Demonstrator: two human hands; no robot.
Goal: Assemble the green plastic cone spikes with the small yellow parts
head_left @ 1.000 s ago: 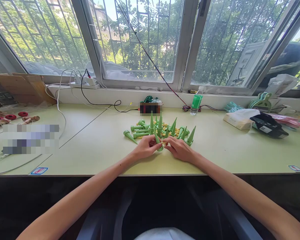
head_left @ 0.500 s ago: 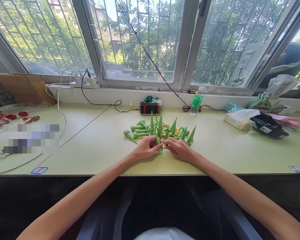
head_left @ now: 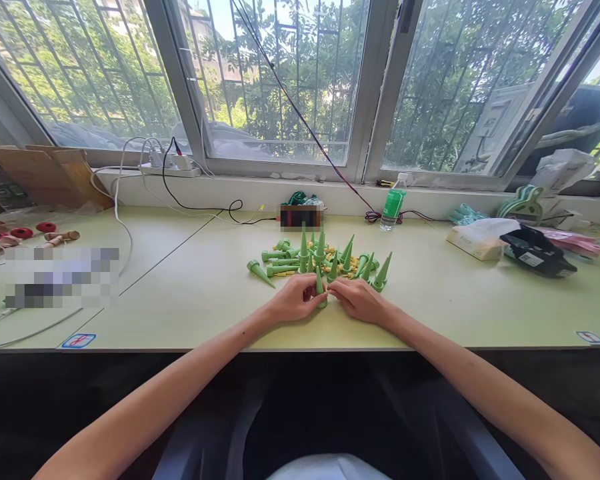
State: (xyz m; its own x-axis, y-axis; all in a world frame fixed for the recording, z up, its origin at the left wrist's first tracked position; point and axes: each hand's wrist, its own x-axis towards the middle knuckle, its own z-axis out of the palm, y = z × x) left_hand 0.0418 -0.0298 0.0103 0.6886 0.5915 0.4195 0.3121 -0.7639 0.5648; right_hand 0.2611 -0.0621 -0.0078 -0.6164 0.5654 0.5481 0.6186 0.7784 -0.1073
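Observation:
My left hand (head_left: 296, 297) is closed round a green plastic watering spike (head_left: 319, 281), whose pointed end stands almost straight up. Pressed against its right side, the fingertips of my right hand (head_left: 357, 299) pinch a small yellow piece (head_left: 328, 289), mostly hidden by the fingers. Just beyond both hands is a group of similar green spikes (head_left: 303, 257); several stand upright and others lie on their sides. Small yellow pieces (head_left: 347, 268) are scattered among them. One spike (head_left: 261, 272) lies apart at the left.
The pale table (head_left: 190, 293) runs along the window. Behind the spikes stand a pixelated dark device (head_left: 300, 218) and a water bottle (head_left: 393, 203). A tissue box (head_left: 475, 240) and black package (head_left: 537, 252) lie right. Cables (head_left: 125, 223) and red wooden pieces (head_left: 23, 233) are left.
The spike in my left hand has gone from leaning left to nearly upright. My right fingers have drawn together at its side, and both hands have shifted only slightly.

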